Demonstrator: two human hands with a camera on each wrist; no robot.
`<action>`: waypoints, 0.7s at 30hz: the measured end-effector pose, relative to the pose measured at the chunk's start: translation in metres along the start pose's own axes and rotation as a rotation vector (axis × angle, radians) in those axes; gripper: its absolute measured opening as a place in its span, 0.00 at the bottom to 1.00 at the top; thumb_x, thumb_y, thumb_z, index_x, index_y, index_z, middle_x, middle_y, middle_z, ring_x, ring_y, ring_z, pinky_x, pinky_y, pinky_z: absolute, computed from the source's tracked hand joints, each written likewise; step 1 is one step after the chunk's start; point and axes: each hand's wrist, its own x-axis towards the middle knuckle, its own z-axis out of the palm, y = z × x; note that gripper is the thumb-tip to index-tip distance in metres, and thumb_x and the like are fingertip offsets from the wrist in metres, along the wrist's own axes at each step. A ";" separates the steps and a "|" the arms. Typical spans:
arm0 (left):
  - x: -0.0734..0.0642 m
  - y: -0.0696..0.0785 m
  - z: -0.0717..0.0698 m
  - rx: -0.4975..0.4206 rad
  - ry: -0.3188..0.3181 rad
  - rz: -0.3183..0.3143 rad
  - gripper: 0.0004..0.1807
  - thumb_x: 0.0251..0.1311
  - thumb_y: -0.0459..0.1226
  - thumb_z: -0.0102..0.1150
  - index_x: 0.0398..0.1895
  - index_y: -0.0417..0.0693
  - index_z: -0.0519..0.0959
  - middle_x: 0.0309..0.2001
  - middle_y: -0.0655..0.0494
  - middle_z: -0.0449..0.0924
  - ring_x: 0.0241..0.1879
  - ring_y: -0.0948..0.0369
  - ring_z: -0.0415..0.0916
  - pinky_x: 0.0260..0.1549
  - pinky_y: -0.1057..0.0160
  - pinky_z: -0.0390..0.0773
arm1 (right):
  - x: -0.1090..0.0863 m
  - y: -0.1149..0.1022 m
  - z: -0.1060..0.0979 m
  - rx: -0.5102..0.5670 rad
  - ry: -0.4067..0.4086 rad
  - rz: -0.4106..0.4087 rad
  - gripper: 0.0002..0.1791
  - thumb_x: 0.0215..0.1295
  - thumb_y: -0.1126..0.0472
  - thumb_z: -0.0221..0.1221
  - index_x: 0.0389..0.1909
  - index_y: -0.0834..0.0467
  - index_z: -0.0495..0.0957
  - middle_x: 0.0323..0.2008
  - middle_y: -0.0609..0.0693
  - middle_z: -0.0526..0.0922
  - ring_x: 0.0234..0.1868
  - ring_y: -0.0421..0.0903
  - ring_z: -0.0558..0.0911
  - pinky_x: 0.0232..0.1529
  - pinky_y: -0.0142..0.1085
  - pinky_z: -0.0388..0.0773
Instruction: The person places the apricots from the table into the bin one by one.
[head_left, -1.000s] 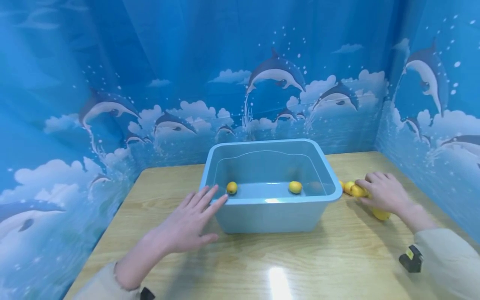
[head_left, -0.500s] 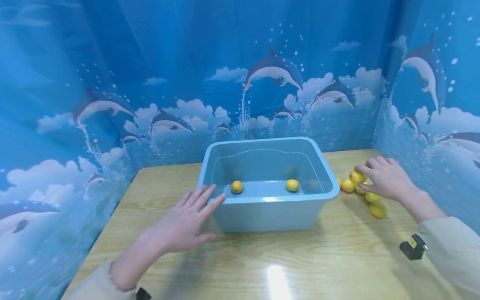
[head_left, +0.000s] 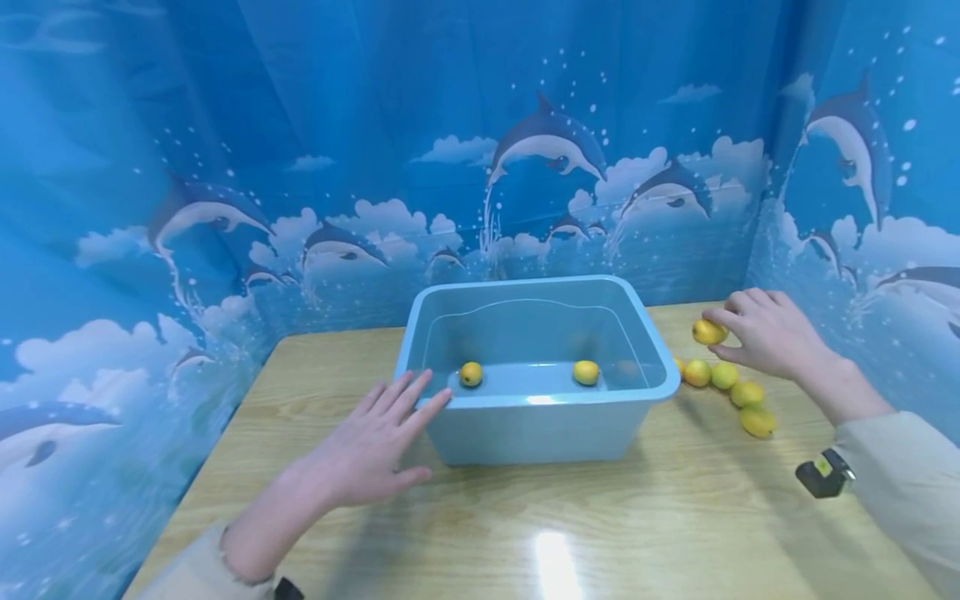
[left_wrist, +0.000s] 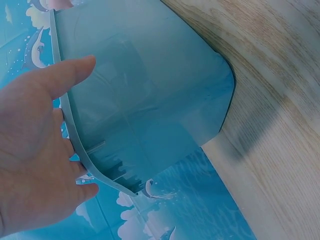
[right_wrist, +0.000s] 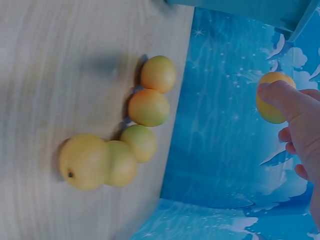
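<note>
r hand (head_left: pixel 772 337) has a yellow fruit (head_left: pixel 708 332) pinched btwn thumb & fingers, up off the table (head_left: pixel 465 533), r of the blue bin (head_left: pixel 532 435). 5 more fruits (head_left: pixel 724 375) lie nearby on the wood in a curved row. l hand (head_left: pixel 367 450) has fingers straight & spread apart at bin's near l rim; can't tell if touching. 2 fruits (head_left: pixel 587 372) sit well apart on bin floor. dolphin-print backdrop (head_left: pixel 375 125) behind.
</note>
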 end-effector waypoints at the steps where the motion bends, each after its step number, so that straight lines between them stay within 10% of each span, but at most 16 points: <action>1: 0.000 0.000 0.000 -0.003 -0.001 -0.001 0.50 0.55 0.57 0.57 0.74 0.55 0.41 0.73 0.45 0.35 0.70 0.44 0.37 0.64 0.42 0.43 | 0.002 0.000 -0.001 -0.003 0.010 -0.005 0.25 0.41 0.51 0.71 0.42 0.57 0.80 0.30 0.52 0.73 0.34 0.55 0.73 0.32 0.50 0.70; 21: 0.000 0.000 0.001 -0.001 0.031 0.014 0.50 0.55 0.56 0.59 0.74 0.53 0.43 0.73 0.44 0.36 0.70 0.44 0.38 0.64 0.41 0.45 | 0.052 0.002 -0.036 0.003 0.127 -0.118 0.26 0.39 0.55 0.71 0.43 0.58 0.79 0.30 0.55 0.74 0.35 0.57 0.72 0.33 0.51 0.69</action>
